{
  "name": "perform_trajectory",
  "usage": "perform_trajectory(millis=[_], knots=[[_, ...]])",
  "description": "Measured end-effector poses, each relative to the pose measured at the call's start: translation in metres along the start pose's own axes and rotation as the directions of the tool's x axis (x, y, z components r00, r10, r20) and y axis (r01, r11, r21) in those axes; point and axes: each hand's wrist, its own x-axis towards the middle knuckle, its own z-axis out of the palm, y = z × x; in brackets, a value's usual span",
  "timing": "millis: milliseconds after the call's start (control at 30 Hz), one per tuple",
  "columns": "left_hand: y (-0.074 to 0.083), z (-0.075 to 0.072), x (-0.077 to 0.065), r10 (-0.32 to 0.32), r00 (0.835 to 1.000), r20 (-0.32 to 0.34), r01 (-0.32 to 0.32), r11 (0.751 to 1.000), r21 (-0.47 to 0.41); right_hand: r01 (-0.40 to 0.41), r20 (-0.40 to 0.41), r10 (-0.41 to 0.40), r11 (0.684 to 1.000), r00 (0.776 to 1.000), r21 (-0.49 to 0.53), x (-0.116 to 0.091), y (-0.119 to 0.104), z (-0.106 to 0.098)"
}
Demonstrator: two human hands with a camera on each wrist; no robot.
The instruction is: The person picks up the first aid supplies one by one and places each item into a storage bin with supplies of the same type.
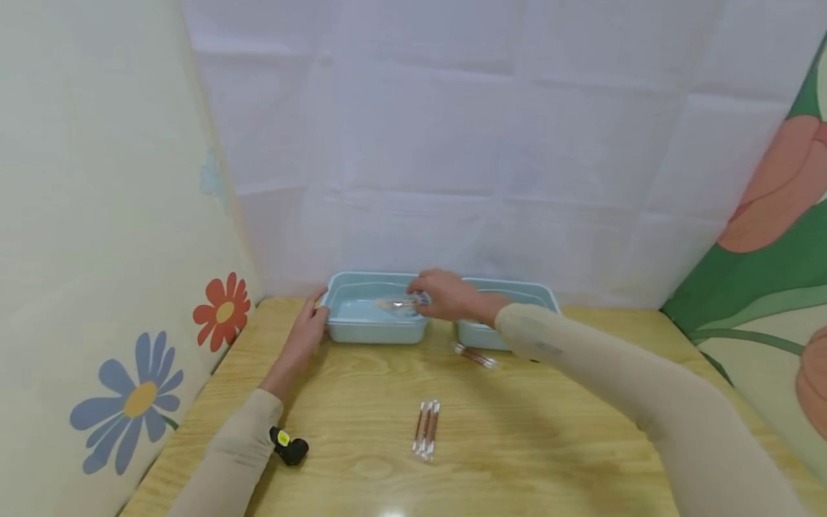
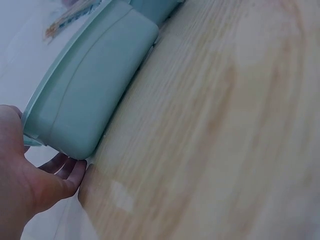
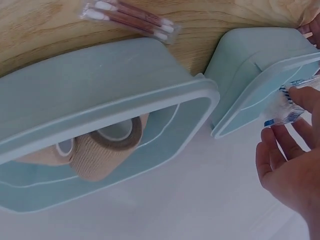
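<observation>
My left hand holds the outer left end of a light-blue plastic basin. In the left wrist view its fingers curl around the end of the basin, near the bottom corner. My right hand pinches a clear plastic packet with blue print above the inside of that same basin. A pale tan end of the packet shows in the head view; its exact contents are unclear. Below my right forearm is a second light-blue basin, with tan rolls of bandage lying in it.
A clear packet of brown-stemmed cotton swabs lies before the right basin. Another swab packet lies nearer on the wooden table. A small black object with a yellow mark is beside my left sleeve. A white sheet hangs behind.
</observation>
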Motion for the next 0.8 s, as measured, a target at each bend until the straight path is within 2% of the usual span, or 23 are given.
perform_trajectory(millis=[267, 400, 567, 800], knots=[[0.000, -0.002, -0.001, 0.010, 1.000, 0.001, -0.010, 1.000, -0.002, -0.053, -0.033, 0.052, 0.998, 0.998, -0.030, 0.025, -0.002, 0.016], [-0.011, -0.002, 0.004, 0.012, 1.000, -0.006, -0.012, 1.000, -0.003, -0.123, -0.009, 0.122, 0.992, 0.992, -0.039, 0.033, -0.004, 0.022], [-0.026, 0.005, 0.012, 0.030, 0.999, -0.011, -0.029, 0.998, 0.048, -0.204, 0.012, 0.204, 0.978, 0.979, -0.041, 0.034, -0.002, 0.026], [-0.029, 0.017, 0.017, 0.047, 0.999, -0.007, -0.047, 0.998, 0.047, -0.246, 0.002, 0.246, 0.969, 0.969, 0.008, 0.030, 0.005, 0.029]])
